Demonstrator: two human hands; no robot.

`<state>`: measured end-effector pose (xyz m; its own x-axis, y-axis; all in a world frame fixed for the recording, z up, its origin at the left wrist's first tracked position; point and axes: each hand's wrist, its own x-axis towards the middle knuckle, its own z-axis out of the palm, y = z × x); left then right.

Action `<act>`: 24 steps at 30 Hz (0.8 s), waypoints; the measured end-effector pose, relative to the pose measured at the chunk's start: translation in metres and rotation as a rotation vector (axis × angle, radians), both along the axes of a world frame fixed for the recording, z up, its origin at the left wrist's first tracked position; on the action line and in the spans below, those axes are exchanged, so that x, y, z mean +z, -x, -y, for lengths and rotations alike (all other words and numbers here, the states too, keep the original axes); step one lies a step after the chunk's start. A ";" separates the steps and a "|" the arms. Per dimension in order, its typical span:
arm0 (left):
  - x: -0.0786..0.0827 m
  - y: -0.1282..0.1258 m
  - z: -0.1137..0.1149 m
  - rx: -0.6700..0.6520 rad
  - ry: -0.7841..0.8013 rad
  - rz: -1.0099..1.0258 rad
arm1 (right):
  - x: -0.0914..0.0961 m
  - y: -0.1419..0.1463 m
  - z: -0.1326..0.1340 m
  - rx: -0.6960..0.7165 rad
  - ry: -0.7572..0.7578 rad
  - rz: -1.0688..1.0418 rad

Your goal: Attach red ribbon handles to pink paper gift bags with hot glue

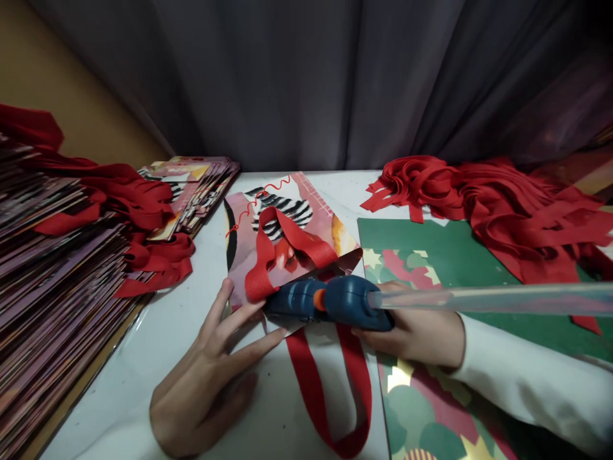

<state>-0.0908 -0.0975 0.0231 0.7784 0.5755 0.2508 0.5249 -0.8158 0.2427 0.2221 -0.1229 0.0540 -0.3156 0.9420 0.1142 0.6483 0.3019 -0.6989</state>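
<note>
My right hand [424, 335] is wrapped round a dark blue hot glue gun [349, 299] with an orange part. A long clear glue stick [493, 298] juts from its back end toward the right. The gun lies over the near edge of a pink paper bag [323, 217] printed with zebra stripes. One red ribbon handle [265, 255] loops across the bag's face; another red ribbon loop [309, 377] hangs toward me on the white table. With fingers spread, my left hand [205, 367] touches the bag's near edge. The gun hides its nozzle tip and part of that edge.
Tall stacks of flat printed bags [62, 268] line the left, with red ribbons [124, 191] on top. A smaller bag stack [196, 191] stands behind. At right lie a ribbon heap [498, 204] and a green printed sheet [421, 236]. A grey curtain [306, 83] hangs behind the table.
</note>
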 end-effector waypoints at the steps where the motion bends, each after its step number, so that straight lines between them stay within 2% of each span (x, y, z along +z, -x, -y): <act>1: 0.000 0.000 0.000 -0.001 0.002 0.003 | 0.001 0.001 0.000 0.006 0.001 -0.011; 15: 0.001 0.000 -0.001 -0.015 -0.004 -0.021 | 0.000 -0.004 0.004 -0.003 0.006 0.016; 24: -0.004 -0.001 -0.001 -0.019 0.016 0.028 | 0.005 -0.021 0.009 -0.037 -0.039 0.199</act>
<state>-0.0903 -0.0969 0.0195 0.7822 0.5646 0.2634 0.5021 -0.8216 0.2698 0.2434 -0.1323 0.0588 -0.3006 0.9495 0.0901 0.7835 0.2997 -0.5444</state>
